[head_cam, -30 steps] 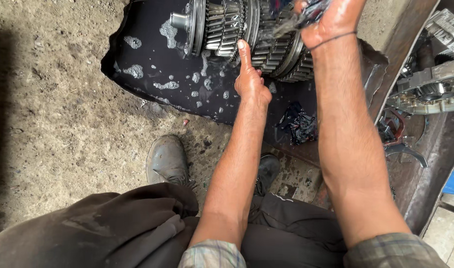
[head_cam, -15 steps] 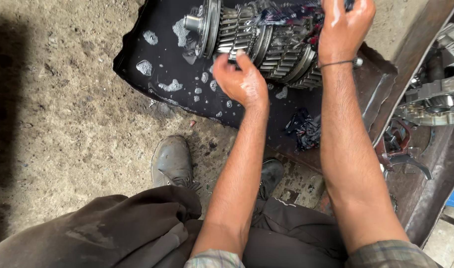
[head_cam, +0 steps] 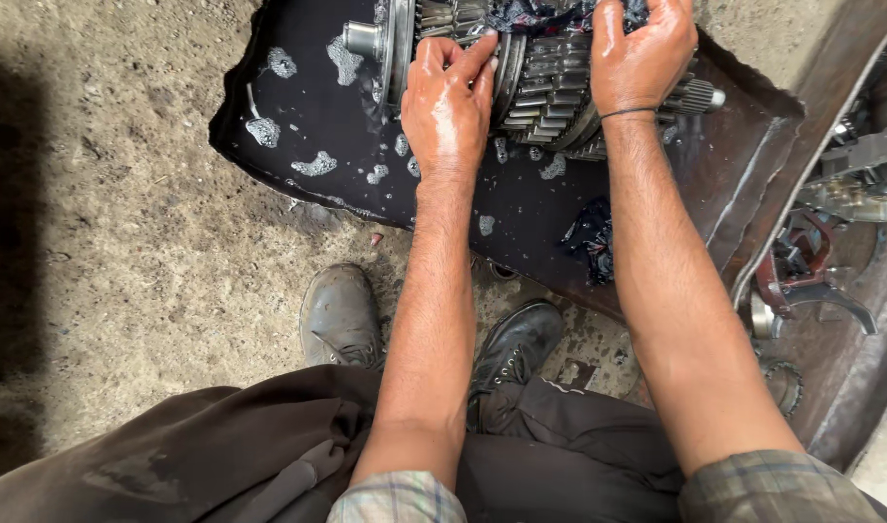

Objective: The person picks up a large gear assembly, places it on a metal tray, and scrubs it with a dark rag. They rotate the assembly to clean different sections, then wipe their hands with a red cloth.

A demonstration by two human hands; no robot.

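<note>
Gear shaft (head_cam: 550,87), left hand (head_cam: 450,102) grip curled on gears, right hand (head_cam: 640,58) clamping rag (head_cam: 540,15)

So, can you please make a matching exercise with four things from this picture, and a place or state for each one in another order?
Things:
1. left hand
2. right hand
3. gear shaft
4. dark rag

Places or states:
A. lies across the tray of dark liquid
B. lies in the tray, beside the right forearm
C. wet, fingers over the left part of the gears
D. presses a dark cloth onto the right part of the gears

Pairs: 1-C, 2-D, 3-A, 4-B
</note>
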